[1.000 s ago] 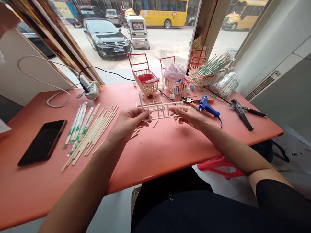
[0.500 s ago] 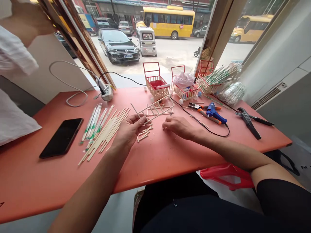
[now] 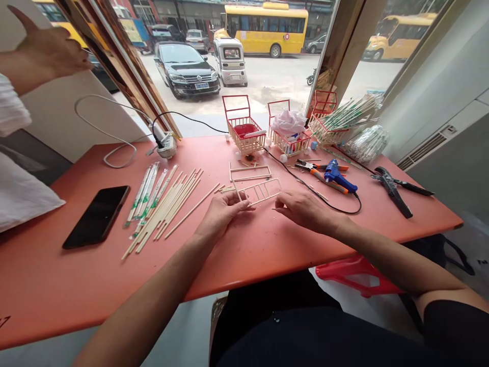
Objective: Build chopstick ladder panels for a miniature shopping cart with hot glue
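In the head view, our left hand (image 3: 225,213) pinches the near corner of the stick frame (image 3: 263,190), which lies just ahead of our fingertips on the table (image 3: 267,244). Our right hand (image 3: 303,208) curls beside its other end; we cannot tell if it grips. We judge the frame light and brittle at the joints, best held by the long rails.

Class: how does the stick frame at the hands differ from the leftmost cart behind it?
The stick frame is a flat panel at the left hand; the leftmost cart is an upright box. The frame is plain wood; the cart has a red handle. Both are slatted sticks.
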Available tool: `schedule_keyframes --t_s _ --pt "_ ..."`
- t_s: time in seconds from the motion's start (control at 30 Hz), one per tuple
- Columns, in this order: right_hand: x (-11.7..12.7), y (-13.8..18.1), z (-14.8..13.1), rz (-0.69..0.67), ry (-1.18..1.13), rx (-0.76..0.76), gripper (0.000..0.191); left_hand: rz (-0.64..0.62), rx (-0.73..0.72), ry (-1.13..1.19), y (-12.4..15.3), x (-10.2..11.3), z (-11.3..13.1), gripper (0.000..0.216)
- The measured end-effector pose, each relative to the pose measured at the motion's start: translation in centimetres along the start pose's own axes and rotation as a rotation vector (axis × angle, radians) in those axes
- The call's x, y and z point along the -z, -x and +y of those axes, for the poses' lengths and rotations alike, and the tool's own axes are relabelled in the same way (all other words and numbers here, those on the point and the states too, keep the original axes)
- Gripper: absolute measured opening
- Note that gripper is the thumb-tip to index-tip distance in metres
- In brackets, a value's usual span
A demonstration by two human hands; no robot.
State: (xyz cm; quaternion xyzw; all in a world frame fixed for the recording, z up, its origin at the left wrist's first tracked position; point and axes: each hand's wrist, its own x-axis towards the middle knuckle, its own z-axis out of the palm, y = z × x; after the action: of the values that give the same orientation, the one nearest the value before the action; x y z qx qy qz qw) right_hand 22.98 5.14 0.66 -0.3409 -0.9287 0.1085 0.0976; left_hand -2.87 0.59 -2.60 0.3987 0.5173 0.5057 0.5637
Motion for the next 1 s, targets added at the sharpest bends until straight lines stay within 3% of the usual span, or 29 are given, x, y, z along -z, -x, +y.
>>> schedule_keyframes --t_s 0.2,0.4,0.5,0.63,0.73,0.9,1.0 --pt "0.0 -2.1 1.1 0.187 -0.490 0.036 0.015 -0.067 0.021 -0.281 0.3 0.6 1.1 0.059" --pt "0.1 -3.4 0.4 0.249 -0.640 -0.009 0.018 0.034 -0.144 -0.490 0.7 0.9 2.4 0.049" --pt "0.1 -3.3 0.1 0.258 -0.658 -0.018 0.020 -0.005 -0.216 -0.396 1.1 -0.4 3.0 0.034" --pt "0.3 -3.3 -0.5 0.284 -0.706 -0.025 0.024 -0.068 -0.226 -0.118 1.5 -2.7 3.7 0.049" --pt "0.4 -3.5 -0.8 0.330 -0.755 -0.045 0.033 -0.044 -0.242 0.004 1.3 -4.0 3.8 0.051" --pt "-0.2 -4.0 -0.7 0.309 -0.985 -0.103 0.063 -0.013 -0.213 0.107 0.4 -5.1 3.6 0.057" --pt "0.2 -3.7 -0.1 0.272 -0.975 -0.113 0.063 -0.033 -0.191 0.106 0.1 -5.1 3.7 0.054"
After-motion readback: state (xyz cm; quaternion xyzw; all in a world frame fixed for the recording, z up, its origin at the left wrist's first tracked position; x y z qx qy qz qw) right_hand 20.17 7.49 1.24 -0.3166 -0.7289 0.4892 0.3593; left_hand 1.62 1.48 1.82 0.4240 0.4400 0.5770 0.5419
